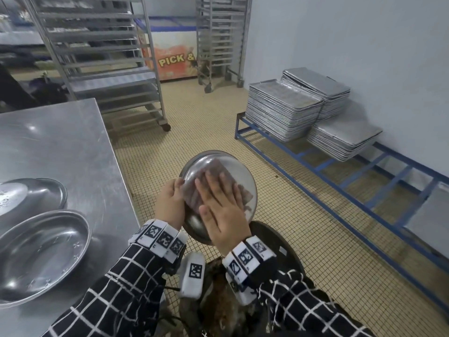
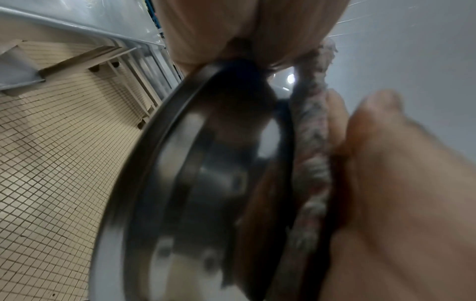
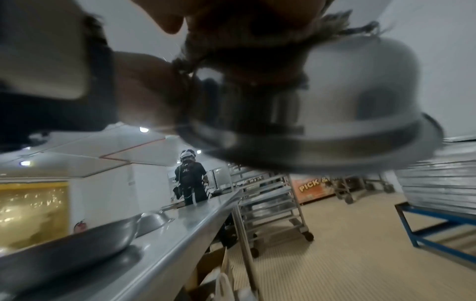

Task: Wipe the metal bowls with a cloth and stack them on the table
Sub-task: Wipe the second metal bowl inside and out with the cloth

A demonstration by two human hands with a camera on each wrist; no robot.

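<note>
I hold a metal bowl point(image 1: 239, 172) in the air, beside the table's right edge, with its rounded outside facing me. My left hand point(image 1: 170, 203) grips its left rim, fingers curled over the edge. My right hand point(image 1: 218, 203) lies flat with straight fingers, pressing a brownish cloth point(image 1: 218, 167) against the bowl's outer surface. The left wrist view shows the bowl's rim point(image 2: 154, 183), the cloth point(image 2: 311, 142) and my right hand point(image 2: 399, 183) edge-on. Two more metal bowls sit on the steel table point(image 1: 60, 142): one upright point(image 1: 43, 251), one upside down point(image 1: 31, 198) behind it.
A dark round bin point(image 1: 279, 244) stands on the tiled floor right below my hands. Stacked metal trays point(image 1: 284, 108) rest on a blue frame along the right wall. Wheeled tray racks point(image 1: 102, 57) stand beyond the table. Another person point(image 3: 190, 179) stands far off.
</note>
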